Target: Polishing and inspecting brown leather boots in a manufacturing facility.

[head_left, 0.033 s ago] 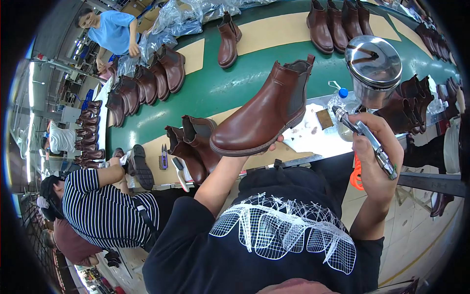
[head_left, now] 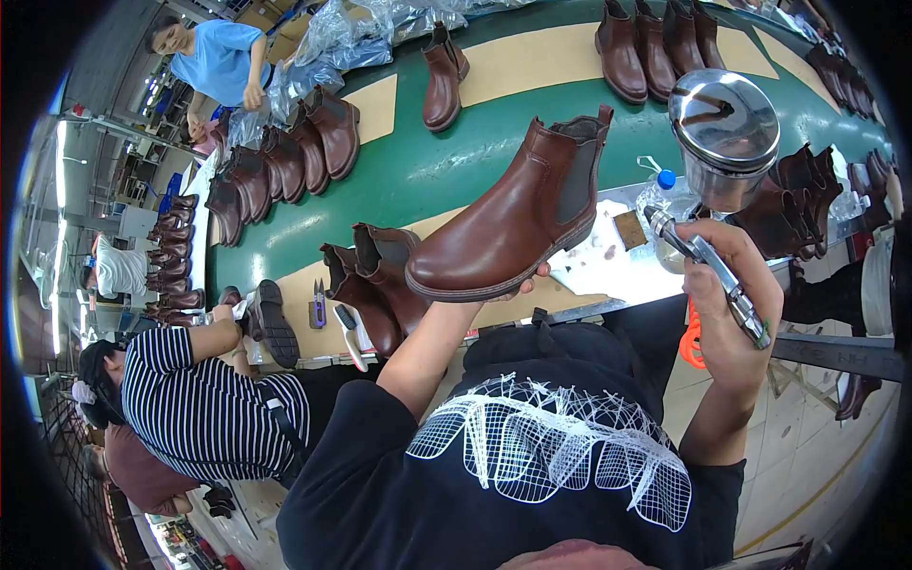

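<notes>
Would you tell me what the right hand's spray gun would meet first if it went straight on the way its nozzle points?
Probably the heel of the brown boot held up by the left hand. The right hand aims the spray gun up-left toward it, though depth is unclear.

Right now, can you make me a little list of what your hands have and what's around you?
Left hand: holds up a brown ankle boot from under its sole
Right hand: grips a metal spray gun with a shiny cup on top
Belt: green conveyor belt with more brown boots in rows
Beside: person in a striped shirt on the left
Far side: person in a blue shirt
Bench: clear bottle with blue cap
</notes>
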`<state>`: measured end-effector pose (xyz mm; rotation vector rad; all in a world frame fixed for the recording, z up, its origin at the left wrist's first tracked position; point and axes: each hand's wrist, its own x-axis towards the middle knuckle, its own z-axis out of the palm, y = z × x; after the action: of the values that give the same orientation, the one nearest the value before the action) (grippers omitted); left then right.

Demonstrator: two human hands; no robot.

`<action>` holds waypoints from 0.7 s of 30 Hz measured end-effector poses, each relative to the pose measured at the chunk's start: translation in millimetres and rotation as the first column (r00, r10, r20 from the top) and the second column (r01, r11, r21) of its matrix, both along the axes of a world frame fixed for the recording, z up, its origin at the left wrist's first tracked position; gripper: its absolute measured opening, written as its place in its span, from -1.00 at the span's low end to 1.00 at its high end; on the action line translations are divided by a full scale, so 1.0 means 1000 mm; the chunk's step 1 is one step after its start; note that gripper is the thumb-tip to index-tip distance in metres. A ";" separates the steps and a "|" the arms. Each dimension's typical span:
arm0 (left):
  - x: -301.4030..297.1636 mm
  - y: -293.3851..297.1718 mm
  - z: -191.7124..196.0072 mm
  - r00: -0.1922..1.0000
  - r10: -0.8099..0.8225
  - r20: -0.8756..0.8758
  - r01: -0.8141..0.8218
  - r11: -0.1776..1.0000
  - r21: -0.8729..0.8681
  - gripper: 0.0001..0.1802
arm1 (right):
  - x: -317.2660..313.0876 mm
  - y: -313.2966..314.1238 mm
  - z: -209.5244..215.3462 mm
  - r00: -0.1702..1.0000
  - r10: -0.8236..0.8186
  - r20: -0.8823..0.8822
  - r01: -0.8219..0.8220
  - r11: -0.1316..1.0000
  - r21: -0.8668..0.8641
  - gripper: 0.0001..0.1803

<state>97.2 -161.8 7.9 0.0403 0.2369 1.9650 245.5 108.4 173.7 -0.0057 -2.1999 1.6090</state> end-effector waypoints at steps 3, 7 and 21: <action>-0.002 0.004 -0.010 0.993 -0.095 0.063 0.090 0.993 0.072 -0.16 | 0.002 -0.003 -0.004 1.000 0.001 -0.010 -0.002 1.000 -0.017 -0.71; -0.005 0.009 -0.006 0.989 -0.130 0.070 0.123 0.988 0.088 -0.12 | 0.008 -0.005 -0.003 1.000 -0.006 0.012 0.005 0.997 0.071 -0.69; 0.007 0.021 0.018 0.991 0.125 0.038 -0.125 0.992 0.005 -0.31 | 0.020 -0.014 -0.013 0.990 0.104 0.100 -0.117 0.983 0.142 -0.69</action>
<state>104.1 -141.2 26.2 -0.0069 0.2115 2.0894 265.9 94.0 161.0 0.0883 -2.4250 1.5264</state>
